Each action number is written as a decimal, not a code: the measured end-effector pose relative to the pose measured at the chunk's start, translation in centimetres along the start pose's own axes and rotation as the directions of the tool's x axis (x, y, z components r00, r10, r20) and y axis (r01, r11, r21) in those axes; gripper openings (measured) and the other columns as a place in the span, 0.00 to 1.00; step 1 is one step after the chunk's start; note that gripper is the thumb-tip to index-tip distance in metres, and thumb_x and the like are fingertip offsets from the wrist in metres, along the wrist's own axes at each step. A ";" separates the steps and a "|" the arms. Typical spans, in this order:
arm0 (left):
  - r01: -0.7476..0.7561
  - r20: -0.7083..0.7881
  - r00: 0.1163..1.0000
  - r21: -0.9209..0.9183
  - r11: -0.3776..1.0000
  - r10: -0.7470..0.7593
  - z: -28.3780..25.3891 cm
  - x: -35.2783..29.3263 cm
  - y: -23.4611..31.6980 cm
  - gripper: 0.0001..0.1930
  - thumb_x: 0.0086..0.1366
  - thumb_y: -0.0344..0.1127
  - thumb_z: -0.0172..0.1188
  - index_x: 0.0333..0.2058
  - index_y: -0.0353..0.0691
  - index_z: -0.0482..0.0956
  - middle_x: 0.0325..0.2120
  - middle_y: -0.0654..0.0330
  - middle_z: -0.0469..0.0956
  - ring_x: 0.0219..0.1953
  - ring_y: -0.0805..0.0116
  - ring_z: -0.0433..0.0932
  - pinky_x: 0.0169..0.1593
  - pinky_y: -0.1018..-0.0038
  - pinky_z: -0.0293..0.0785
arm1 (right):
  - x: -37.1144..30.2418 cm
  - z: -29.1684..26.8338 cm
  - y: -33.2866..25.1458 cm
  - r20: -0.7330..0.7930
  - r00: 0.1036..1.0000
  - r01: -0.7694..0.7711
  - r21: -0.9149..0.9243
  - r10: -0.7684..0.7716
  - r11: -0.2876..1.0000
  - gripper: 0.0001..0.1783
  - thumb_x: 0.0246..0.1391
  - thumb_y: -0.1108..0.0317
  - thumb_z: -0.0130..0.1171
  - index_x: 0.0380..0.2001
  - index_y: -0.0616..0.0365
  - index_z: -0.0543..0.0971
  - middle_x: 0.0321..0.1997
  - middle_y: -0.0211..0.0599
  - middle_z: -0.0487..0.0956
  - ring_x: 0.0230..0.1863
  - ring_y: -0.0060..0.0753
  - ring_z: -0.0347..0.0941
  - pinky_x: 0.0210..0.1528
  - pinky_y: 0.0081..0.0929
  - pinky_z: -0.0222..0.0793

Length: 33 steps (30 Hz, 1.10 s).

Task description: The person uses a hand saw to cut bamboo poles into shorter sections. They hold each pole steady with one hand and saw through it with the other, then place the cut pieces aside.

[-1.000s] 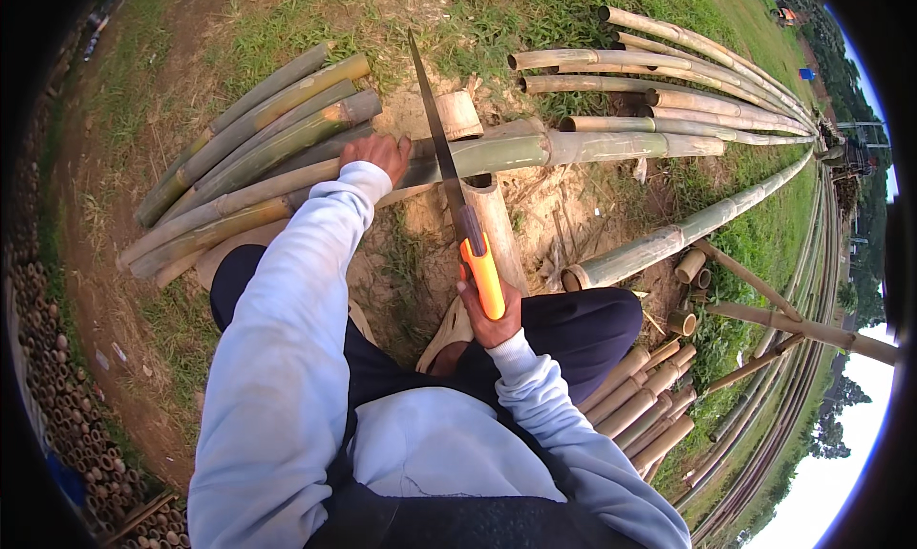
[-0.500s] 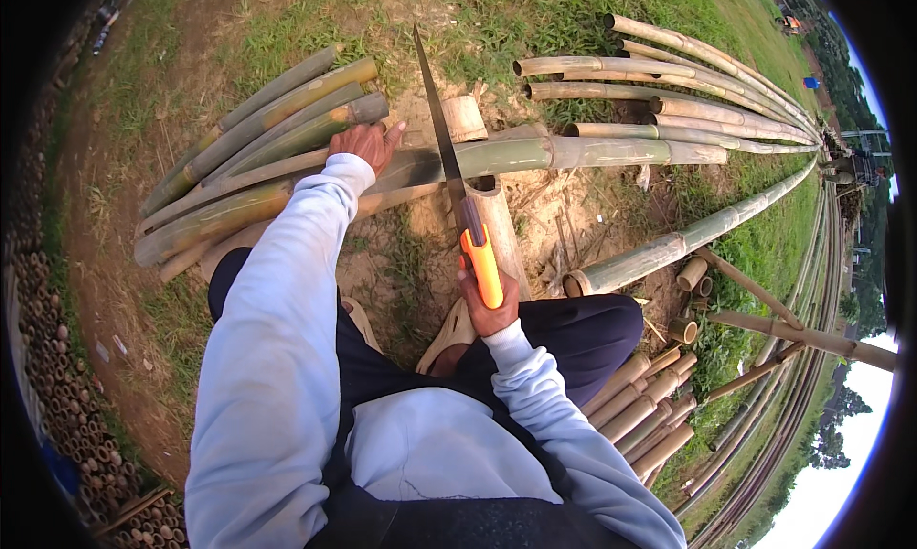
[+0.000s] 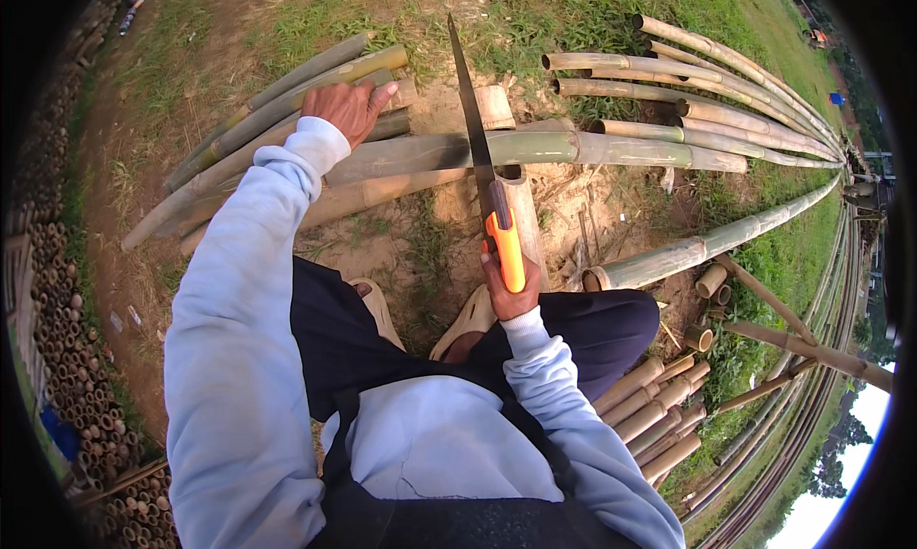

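Head view, outdoor ground of bare earth and grass (image 3: pixel 573 14).

Item: hand saw (image 3: pixel 482 167); long dark blade, orange handle; held upright in the picture, the blade crossing a bamboo pole (image 3: pixel 535 150) that is laid crosswise before the person; the blade tip is seen beyond the pole, over the grass.

Item: right hand (image 3: pixel 508 286); closed fully round the orange handle, fingers wrapped tight; light-blue sleeve reaching to the wrist.

Item: left hand (image 3: pixel 349 107); laid flat, fingers spread, on a bundle of bamboo poles (image 3: pixel 258 129) at the left; nothing is clasped in it; the palm is pressed down on the poles rather than curled round them.

Item: short bamboo section (image 3: pixel 523 219); set just beside the blade, under the crosswise pole, pointing toward the person.

Item: cut bamboo stub (image 3: pixel 495 107); lying beyond the pole, just right of the blade.

Item: further long poles (image 3: pixel 726 100); heaped at the upper right, fanning toward the rim; one long pole (image 3: pixel 707 248) is laid apart at the right, its open end near the knee.

Item: short cut lengths (image 3: pixel 654 406); stacked by the person's right leg.

Item: stacked bamboo ends (image 3: pixel 67 358); ranged along the left rim.

Item: dark trousers and pale sandal (image 3: pixel 377 305); seen between the arms.
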<state>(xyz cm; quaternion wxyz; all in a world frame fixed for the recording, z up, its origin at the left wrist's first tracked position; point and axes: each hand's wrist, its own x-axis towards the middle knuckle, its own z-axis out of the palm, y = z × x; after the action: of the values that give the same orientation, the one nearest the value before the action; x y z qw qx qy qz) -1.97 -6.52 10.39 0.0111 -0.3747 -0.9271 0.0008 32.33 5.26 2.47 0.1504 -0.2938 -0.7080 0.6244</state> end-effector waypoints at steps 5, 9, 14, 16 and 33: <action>-0.357 -0.079 0.928 0.090 0.930 0.364 6.7 -7.6 -1.4 0.23 0.75 0.54 0.50 0.36 0.41 0.83 0.29 0.52 0.82 0.38 0.51 0.83 0.45 0.57 0.77 | 0.0 -0.1 0.3 0.004 1.000 -0.018 0.044 0.018 0.999 0.11 0.62 0.72 0.65 0.46 0.67 0.82 0.30 0.28 0.80 0.30 0.16 0.72 0.33 0.21 0.70; -0.524 0.033 0.848 -0.098 0.846 0.529 8.3 -9.7 1.4 0.15 0.69 0.47 0.61 0.42 0.41 0.80 0.40 0.53 0.80 0.48 0.53 0.79 0.52 0.59 0.74 | 0.1 -0.5 0.0 0.017 0.998 -0.056 0.058 0.055 0.997 0.11 0.63 0.72 0.64 0.46 0.66 0.82 0.31 0.28 0.81 0.31 0.16 0.73 0.34 0.21 0.71; -0.390 -0.191 0.913 -0.150 0.908 0.361 9.2 -4.5 6.9 0.37 0.55 0.55 0.73 0.57 0.40 0.72 0.56 0.51 0.71 0.59 0.51 0.71 0.61 0.58 0.68 | 0.1 -0.1 0.3 -0.020 0.999 0.040 -0.017 -0.040 0.999 0.12 0.63 0.73 0.64 0.48 0.66 0.82 0.33 0.28 0.81 0.32 0.16 0.73 0.36 0.20 0.71; -0.305 -0.169 0.946 -0.179 0.935 0.277 10.1 -2.1 7.3 0.43 0.51 0.60 0.74 0.58 0.39 0.71 0.57 0.51 0.69 0.61 0.53 0.67 0.65 0.59 0.64 | -0.1 0.0 -0.6 0.000 0.999 -0.046 0.027 0.046 0.999 0.12 0.62 0.74 0.64 0.48 0.67 0.82 0.34 0.28 0.81 0.34 0.16 0.73 0.38 0.20 0.71; 0.017 0.315 0.946 -0.280 0.960 0.075 12.7 -0.5 7.1 0.35 0.54 0.59 0.74 0.52 0.42 0.75 0.51 0.49 0.80 0.56 0.49 0.79 0.58 0.54 0.74 | 0.5 0.8 -3.0 -0.001 1.000 -0.004 -0.137 0.004 0.991 0.07 0.59 0.73 0.65 0.38 0.67 0.81 0.25 0.37 0.78 0.27 0.22 0.72 0.33 0.27 0.71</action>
<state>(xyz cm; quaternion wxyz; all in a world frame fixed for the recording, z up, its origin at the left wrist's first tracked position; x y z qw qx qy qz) 3.05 -1.71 -2.35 -0.1935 -0.3812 -0.9014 -0.0682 30.83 4.79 5.21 0.1290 -0.3051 -0.7485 0.5744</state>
